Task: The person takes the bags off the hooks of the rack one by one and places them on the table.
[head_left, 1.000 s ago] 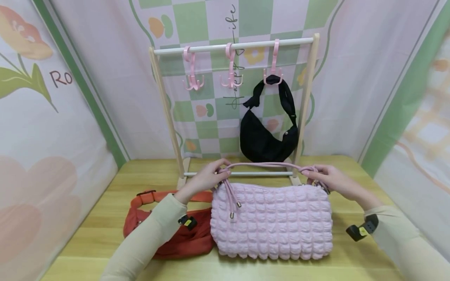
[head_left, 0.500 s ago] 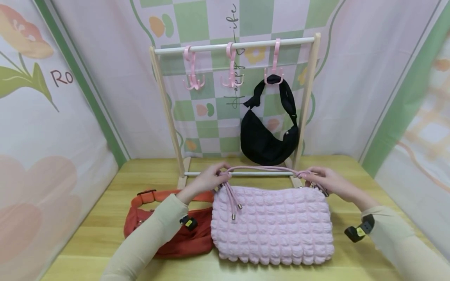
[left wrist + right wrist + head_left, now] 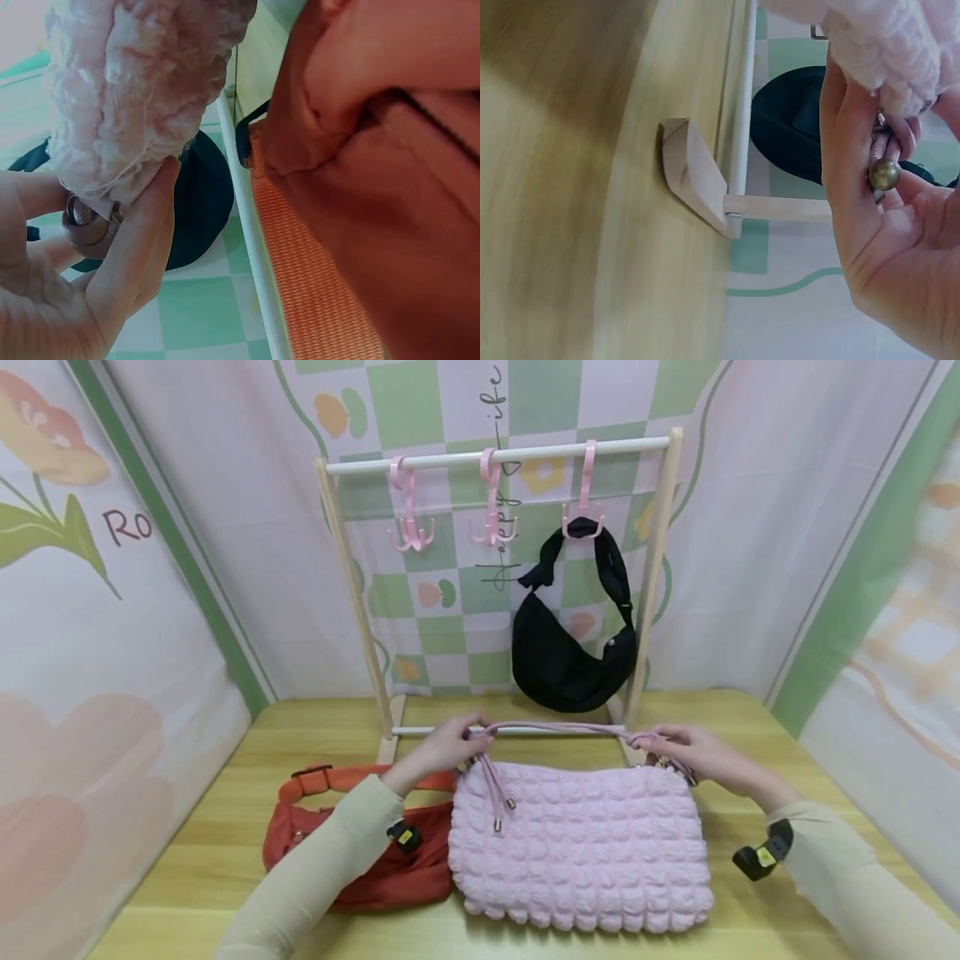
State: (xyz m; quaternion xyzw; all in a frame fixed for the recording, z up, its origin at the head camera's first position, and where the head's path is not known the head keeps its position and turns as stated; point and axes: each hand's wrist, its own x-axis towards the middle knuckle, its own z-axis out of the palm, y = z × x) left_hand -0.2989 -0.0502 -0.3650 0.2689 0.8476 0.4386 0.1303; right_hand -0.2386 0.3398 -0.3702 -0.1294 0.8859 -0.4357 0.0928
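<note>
Since the earlier head view, the pink puffed bag point(image 3: 581, 852) has shifted a little lower in the frame, together with its thin strap point(image 3: 558, 725) and both hands; the black bag point(image 3: 566, 664) has remained on its pink hook point(image 3: 588, 477).

The left hand point(image 3: 444, 747) pinches the strap at its knotted end, thumb and fingers closed on the cord above the bag's left upper corner. The right hand point(image 3: 699, 756) grips the opposite end in like manner; its wrist view shows a brass-coloured ball point(image 3: 885, 174) among the fingers. The strap runs slightly arched between the two.

The pink bag is in front of the rack point(image 3: 356, 602), just beside the red-orange bag point(image 3: 405, 881), which lies on the bench point(image 3: 217, 843). Whether the pink bag's base touches the bench cannot be determined.

The left sleeve point(image 3: 322, 860) covers part of the red-orange bag. Both forearms are cut off at the frame edge; each wrist view takes in only one end of the pink bag, and the right hand is cropped there.

The forearms reach forward and inward from either side, hands at about equal height, backs uppermost.
</note>
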